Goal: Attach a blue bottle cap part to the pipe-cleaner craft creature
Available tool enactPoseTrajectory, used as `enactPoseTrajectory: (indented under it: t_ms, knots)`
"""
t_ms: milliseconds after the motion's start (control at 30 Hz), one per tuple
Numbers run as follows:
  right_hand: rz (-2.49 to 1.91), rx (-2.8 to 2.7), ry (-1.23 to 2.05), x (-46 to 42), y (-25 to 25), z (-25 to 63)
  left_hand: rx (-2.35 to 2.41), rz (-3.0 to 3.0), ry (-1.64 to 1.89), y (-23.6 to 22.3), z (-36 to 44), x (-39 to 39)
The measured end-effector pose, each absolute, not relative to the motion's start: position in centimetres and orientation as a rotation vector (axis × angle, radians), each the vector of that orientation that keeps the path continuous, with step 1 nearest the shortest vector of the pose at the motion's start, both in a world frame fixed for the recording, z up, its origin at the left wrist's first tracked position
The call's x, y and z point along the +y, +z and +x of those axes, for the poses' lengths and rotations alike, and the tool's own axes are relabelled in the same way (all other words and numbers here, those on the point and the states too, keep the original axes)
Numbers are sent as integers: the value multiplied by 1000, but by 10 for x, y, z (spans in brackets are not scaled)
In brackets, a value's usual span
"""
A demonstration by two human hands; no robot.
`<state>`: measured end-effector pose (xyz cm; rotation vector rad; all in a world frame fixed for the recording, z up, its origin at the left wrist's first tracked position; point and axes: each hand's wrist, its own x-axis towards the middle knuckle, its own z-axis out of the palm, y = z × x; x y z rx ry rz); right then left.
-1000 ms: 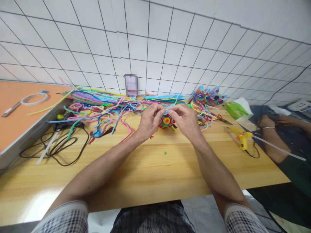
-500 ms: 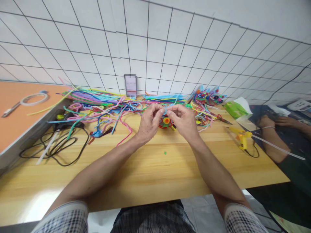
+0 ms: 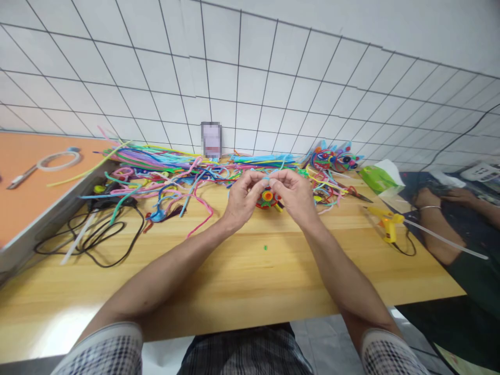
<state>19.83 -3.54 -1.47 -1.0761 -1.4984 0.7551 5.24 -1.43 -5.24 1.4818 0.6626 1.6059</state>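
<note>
Clock: read from the hands, twelve toward the wall.
Sleeves [image 3: 105, 349]: checked, pale-cuffed, nearest of all, at eight and between four and five.
Green bit [image 3: 265, 248]: tiny, alone on bare table [image 3: 234, 291] at six o'clock.
Left hand [image 3: 242, 200]: thumb and forefinger drawn together in a fine pinch, no gap to speak of.
Right hand [image 3: 295, 197]: mirrors it, thumb and forefinger closed on the same thing, fingertips almost meeting the left's.
Blue piece [image 3: 267, 178]: here's the centre of the action — light blue, small, pinched between both hands; most of it hidden by the fingers.
Disc [image 3: 267, 197]: red and green around an orange middle, showing between the hands, just below the pinch; its upper part is covered.
Glue gun [image 3: 386, 221]: yellow, between three and four, a clear stick out its back.
Co-worker's arm [image 3: 441, 229]: beyond the gun, bracelet on the wrist.
Black tool [image 3: 103, 203]: at nine, cord looped in front.
Scissors [image 3: 361, 195]: three o'clock, dark blades.
Pipe cleaners [image 3: 156, 158]: a riot of colour — heaped between nine and ten.
Figures [image 3: 324, 156]: two, bright, at two o'clock.
Phone [image 3: 211, 140]: ten o'clock, upright against the tiled wall [image 3: 253, 47].
</note>
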Motion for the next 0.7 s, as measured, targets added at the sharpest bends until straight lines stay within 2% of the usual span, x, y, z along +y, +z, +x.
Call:
enactPoseTrajectory:
  t_ms: [167, 433, 700]
  knots:
    - [-1141, -1681, 514, -37, -8, 210, 717, 1740, 1523, -43, 42, -10]
    - [-1060, -1646, 474, -39, -12, 204, 636, 1471, 1539, -39, 46, -16]
    - [-974, -1753, 63, -44, -9, 199, 615, 1353, 1546, -33, 45, -17]
